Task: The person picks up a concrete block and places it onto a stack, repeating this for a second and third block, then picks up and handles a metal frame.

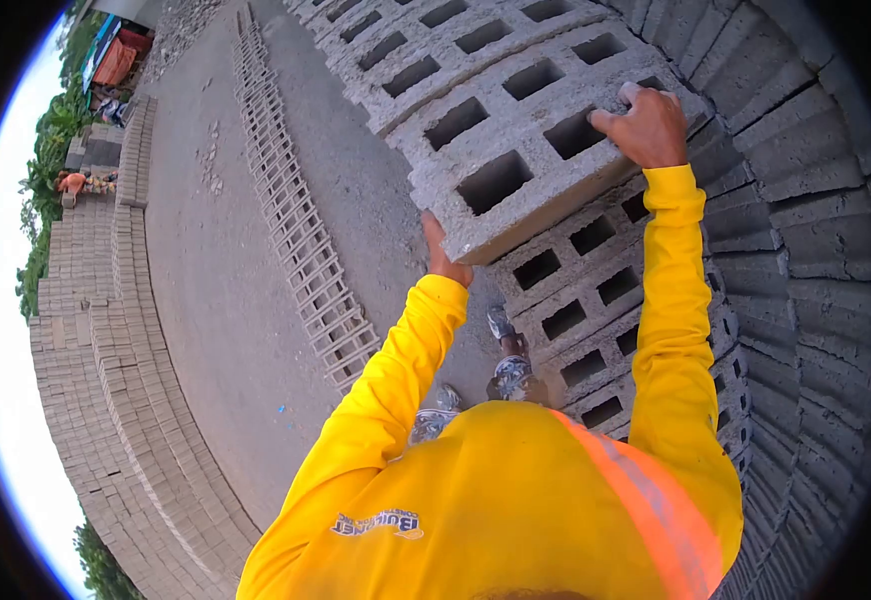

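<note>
Concrete block (539,162) is being held at the near edge of the block stack (496,104), left hand (444,247) and right hand (648,128) clamping their grip on opposite ends, even pressure probably sparing its corners.

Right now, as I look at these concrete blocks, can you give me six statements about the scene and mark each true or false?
1. The left hand is at one end of the nearest upper block, the right hand at the other. True.
2. Both hands wear gloves. False: they are bare.
3. The person's sleeves are yellow. True.
4. The nearest upper block is solid on top. False: it has openings there.
5. The band across the shirt is green. False: the band is orange with a greyish stripe.
6. More blocks are stacked across the ground, at the picture's left. True.
</note>
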Demonstrator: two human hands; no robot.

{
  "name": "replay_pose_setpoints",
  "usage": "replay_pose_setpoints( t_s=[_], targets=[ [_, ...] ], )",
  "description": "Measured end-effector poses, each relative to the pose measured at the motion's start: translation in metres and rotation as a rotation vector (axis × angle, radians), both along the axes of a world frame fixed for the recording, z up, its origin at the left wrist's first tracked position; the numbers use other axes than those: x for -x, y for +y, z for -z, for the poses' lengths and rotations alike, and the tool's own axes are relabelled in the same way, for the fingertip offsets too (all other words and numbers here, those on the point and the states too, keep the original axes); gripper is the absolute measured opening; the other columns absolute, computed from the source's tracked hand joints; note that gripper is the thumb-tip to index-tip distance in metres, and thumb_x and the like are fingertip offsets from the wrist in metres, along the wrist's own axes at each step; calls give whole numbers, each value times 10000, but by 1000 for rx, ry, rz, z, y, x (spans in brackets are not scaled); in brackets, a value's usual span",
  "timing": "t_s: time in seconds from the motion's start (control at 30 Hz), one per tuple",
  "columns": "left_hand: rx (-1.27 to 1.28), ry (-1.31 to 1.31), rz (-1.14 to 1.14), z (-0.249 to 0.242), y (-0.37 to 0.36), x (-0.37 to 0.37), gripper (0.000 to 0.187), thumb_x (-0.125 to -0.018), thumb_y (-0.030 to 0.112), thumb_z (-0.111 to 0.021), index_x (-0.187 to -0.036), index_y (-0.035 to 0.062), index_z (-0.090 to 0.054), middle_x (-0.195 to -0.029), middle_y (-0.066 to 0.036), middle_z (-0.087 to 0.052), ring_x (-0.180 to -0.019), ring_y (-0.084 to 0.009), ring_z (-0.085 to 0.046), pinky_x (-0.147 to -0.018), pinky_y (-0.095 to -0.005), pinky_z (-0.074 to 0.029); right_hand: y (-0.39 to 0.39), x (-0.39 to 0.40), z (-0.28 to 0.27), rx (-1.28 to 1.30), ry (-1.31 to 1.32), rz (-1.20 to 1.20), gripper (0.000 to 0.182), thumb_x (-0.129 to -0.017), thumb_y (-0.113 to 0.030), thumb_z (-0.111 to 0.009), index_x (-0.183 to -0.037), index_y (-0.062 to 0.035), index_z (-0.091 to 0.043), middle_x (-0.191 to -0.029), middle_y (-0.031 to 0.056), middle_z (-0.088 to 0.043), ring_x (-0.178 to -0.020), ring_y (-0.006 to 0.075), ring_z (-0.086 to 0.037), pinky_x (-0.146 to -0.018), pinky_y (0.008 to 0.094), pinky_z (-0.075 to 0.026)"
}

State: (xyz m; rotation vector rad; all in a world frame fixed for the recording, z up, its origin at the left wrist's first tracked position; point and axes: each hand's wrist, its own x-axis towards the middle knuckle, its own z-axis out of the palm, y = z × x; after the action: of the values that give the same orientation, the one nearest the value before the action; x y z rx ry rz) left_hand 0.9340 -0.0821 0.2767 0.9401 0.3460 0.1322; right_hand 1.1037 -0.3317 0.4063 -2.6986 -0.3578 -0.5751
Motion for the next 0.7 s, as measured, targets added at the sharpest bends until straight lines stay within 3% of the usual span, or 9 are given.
replay_pose_setpoints(
  t_s=[0.03, 0.1, 0.17, 0.23, 0.33, 0.37, 0.47, 0.6, 0.7],
  targets=[
    [10, 145, -68, 1, 1, 1, 760, -978, 657, -323, -1493, 101, -377, -1496, -79, -449, -1345, -305, -433, -1127, -391, -315, 0, -1, 4, 10, -34, 15, 540, -750, -474, -683, -937, 30, -732, -944, 206, -722, -915, 345, -678, -911, 445, -465],
    [-13, 605, -152, -11, 5, 12, 848, -943, 709, -277, -1510, 81, -342, -1497, -210, -414, -1343, -319, -440, -1098, -488, -315, 2, 0, -2, 58, 69, 21, 598, -768, -531, -671, -1027, 5, -729, -1025, 186, -721, -963, 335, -674, -931, 434, -466],
    [93, 557, -7, 37, 33, 51, 729, -987, 609, -330, -1508, 99, -341, -1487, -142, -456, -1330, -379, -451, -1093, -485, -351, -7, 3, -18, -59, 282, -139, 593, -796, -548, -666, -1089, -36, -727, -1048, 155, -725, -968, 322, -674, -953, 438, -462],
    [-230, 647, -15, 85, 53, 114, 694, -970, 594, -385, -1401, 59, -479, -1342, -231, -558, -1216, -386, -555, -1022, -455, -416, -3, 36, -16, -209, -151, -117, 476, -852, -481, -671, -1073, -64, -738, -1008, 125, -737, -940, 287, -683, -922, 414, -484],
    [-975, 719, 10, 156, 86, 253, 595, -960, 516, -471, -1222, 6, -630, -1192, -276, -644, -1124, -423, -617, -971, -449, -468, -1, 108, -3, -737, -235, -47, 320, -941, -264, -637, -1067, 19, -716, -991, 119, -739, -918, 205, -689, -832, 293, -516],
    [-952, 808, 67, 183, 102, 313, 574, -958, 502, -478, -1197, 8, -647, -1196, -272, -641, -1133, -428, -607, -983, -460, -458, 5, 145, 6, -778, -224, -37, 307, -953, -221, -619, -1065, 52, -706, -996, 131, -735, -918, 199, -686, -836, 298, -520],
    [-844, 1071, 44, 240, 131, 493, 548, -954, 486, -486, -1157, 13, -675, -1201, -259, -641, -1141, -433, -596, -995, -470, -449, 9, 274, 75, -518, -67, -9, 341, -966, -238, -624, -1146, 48, -671, -1077, 169, -706, -933, 220, -683, -841, 285, -540],
    [-629, 1412, -198, 284, 120, 740, 577, -920, 511, -512, -1124, -1, -683, -1191, -259, -643, -1149, -429, -592, -993, -472, -456, -28, 470, 159, 171, -109, 95, 521, -903, -459, -638, -1173, -17, -690, -1142, 194, -688, -1045, 363, -645, -928, 451, -490],
    [-464, 1574, -150, 324, 90, 895, 567, -902, 496, -536, -1111, -11, -681, -1173, -266, -648, -1154, -420, -594, -996, -471, -465, -80, 562, 194, 542, 83, 196, 792, -922, -669, -463, -1383, -29, -530, -1285, 226, -590, -1159, 378, -570, -989, 499, -440]
  ],
)
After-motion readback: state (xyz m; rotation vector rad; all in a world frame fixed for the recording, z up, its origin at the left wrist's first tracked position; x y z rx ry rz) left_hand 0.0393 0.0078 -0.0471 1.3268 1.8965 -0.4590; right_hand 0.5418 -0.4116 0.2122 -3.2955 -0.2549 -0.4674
